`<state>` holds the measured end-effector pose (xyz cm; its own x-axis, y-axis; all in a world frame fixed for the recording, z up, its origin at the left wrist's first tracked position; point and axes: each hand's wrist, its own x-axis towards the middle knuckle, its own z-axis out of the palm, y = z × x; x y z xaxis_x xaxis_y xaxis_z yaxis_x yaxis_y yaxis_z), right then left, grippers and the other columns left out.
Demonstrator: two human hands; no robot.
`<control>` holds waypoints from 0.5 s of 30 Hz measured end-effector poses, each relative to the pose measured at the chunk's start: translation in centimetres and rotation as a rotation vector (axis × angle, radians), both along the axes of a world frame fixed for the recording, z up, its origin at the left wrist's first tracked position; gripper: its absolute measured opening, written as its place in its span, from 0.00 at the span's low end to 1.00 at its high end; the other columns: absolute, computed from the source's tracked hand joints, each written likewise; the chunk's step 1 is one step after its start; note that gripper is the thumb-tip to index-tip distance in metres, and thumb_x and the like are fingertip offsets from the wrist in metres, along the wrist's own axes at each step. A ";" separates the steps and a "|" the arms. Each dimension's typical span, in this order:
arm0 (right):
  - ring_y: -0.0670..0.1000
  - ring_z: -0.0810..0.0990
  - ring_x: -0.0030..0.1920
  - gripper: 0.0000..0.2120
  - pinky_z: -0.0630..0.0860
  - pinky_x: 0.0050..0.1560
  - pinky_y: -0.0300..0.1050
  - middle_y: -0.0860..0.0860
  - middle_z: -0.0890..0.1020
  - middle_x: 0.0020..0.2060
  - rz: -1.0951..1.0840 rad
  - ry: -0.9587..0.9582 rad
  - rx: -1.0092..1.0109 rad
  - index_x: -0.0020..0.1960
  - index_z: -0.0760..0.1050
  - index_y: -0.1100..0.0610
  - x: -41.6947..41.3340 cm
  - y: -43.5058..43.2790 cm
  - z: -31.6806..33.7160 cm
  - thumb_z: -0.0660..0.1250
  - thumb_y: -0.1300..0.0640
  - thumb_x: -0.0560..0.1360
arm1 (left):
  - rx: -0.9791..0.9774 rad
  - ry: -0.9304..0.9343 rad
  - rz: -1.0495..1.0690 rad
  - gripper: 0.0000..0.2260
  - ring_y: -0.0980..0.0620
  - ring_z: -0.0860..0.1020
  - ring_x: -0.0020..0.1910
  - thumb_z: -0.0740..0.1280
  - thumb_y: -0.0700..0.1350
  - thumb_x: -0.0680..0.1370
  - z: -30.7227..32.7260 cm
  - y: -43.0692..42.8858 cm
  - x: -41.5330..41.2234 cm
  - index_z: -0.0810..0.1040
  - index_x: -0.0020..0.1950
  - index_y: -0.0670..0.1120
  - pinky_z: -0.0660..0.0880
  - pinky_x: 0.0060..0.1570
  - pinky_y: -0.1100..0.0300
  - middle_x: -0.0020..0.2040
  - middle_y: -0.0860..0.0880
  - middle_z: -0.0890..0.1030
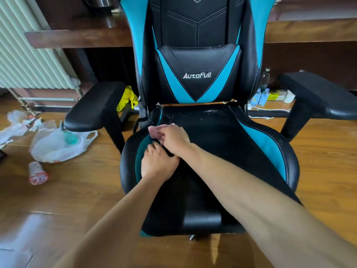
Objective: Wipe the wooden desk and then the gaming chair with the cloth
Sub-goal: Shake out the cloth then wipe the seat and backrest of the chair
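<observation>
Our right hand [173,139] reaches across to the left side of the gaming chair [222,144] seat. Its fingers are curled over a small pinkish cloth [154,131], pressing it against the seam where the seat pad meets the left bolster [129,151]. Our left hand [157,166] sits just in front of it on the same seam with its fingers bent and tucked downward. We cannot tell whether they grip the bolster edge or only press it aside.

We judge the chair step to be in hand, with work on the seat's left crease. Pale crumbs [212,112] lie scattered at the rear of the seat, just below the lumbar cushion [197,74]. The next move probably calls for carrying the cloth back and rightward over them, sweeping toward the open front edge, not into the rear gap.

The bolsters rise on both sides of the seat and will catch debris. The armrests [96,105] stand outside them, well clear of our forearms. The wooden desk [77,35] runs behind the seat, beyond the backrest. Plastic bags [58,146] litter the floor to the seat's left, while the floor in front looks open.
</observation>
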<state>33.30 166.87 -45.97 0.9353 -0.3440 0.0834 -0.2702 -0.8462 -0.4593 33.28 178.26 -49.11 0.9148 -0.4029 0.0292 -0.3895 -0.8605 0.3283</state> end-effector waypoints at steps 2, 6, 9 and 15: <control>0.51 0.85 0.49 0.11 0.81 0.56 0.50 0.49 0.86 0.49 0.127 0.067 -0.014 0.60 0.85 0.48 -0.7 -1.3 0.9 0.68 0.58 0.81 | -0.021 -0.003 0.008 0.40 0.38 0.72 0.70 0.58 0.68 0.77 0.0 0.0 0.1 0.67 0.76 0.39 0.70 0.68 0.46 0.70 0.39 0.73; 0.51 0.83 0.47 0.17 0.77 0.47 0.46 0.49 0.84 0.48 -0.004 0.229 -0.268 0.57 0.84 0.50 -4.4 -7.7 1.9 0.61 0.45 0.78 | -0.018 0.022 0.045 0.38 0.39 0.71 0.73 0.56 0.65 0.79 0.2 0.0 0.1 0.65 0.79 0.39 0.69 0.72 0.46 0.74 0.38 0.72; 0.61 0.81 0.62 0.14 0.78 0.60 0.50 0.57 0.82 0.62 -0.175 0.355 -0.388 0.64 0.81 0.55 -5.4 -11.2 1.1 0.63 0.57 0.82 | -0.021 0.009 0.051 0.39 0.39 0.71 0.72 0.53 0.68 0.79 0.0 0.2 -0.1 0.66 0.79 0.39 0.70 0.72 0.45 0.73 0.38 0.72; 0.52 0.80 0.53 0.09 0.72 0.56 0.45 0.54 0.82 0.53 0.015 0.197 -0.176 0.48 0.73 0.41 -2.9 -5.9 1.3 0.64 0.56 0.78 | 0.021 0.013 0.040 0.40 0.40 0.69 0.75 0.53 0.68 0.79 0.6 0.3 0.4 0.62 0.81 0.40 0.69 0.73 0.46 0.76 0.39 0.70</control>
<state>30.41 160.97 -44.63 0.9443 -0.3263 -0.0433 -0.3267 -0.9131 -0.2440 33.72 178.51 -48.54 0.9302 -0.3669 0.0093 -0.3509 -0.8818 0.3150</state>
